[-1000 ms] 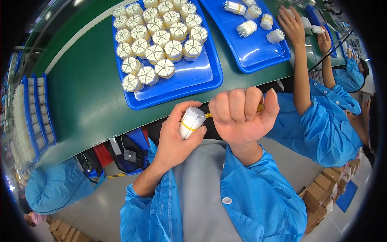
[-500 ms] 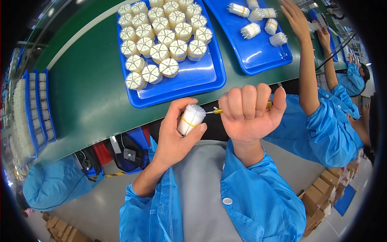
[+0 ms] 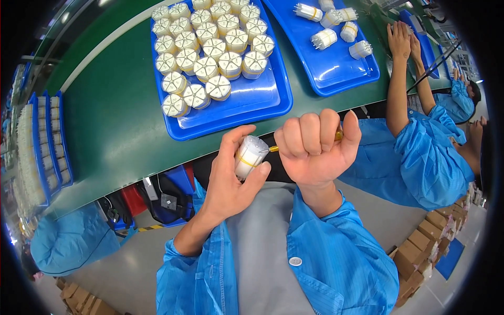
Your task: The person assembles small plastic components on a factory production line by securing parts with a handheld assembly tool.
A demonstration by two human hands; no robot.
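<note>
My left hand grips a white cylindrical bundle with a yellow band round its middle, thumb on one side and fingers on the other. The bundle is tilted, its upper end facing right. In my right fist is a thin tool with a yellow handle, like a small screwdriver. Its tip meets the upper end of the bundle; the exact contact is too small to make out. Beyond my hands, a blue tray holds several rows of similar white cylinders standing on end.
A second blue tray at the right holds several loose bundles. Another person's hands work farther right, blue sleeves near my right side. Stacked blue trays stand at the left on the green table. Cardboard boxes lie low right.
My right hand has moved a little left, bringing the tool's handle closer to the bundle. The other person's raised hand has come down beside their other hand.
</note>
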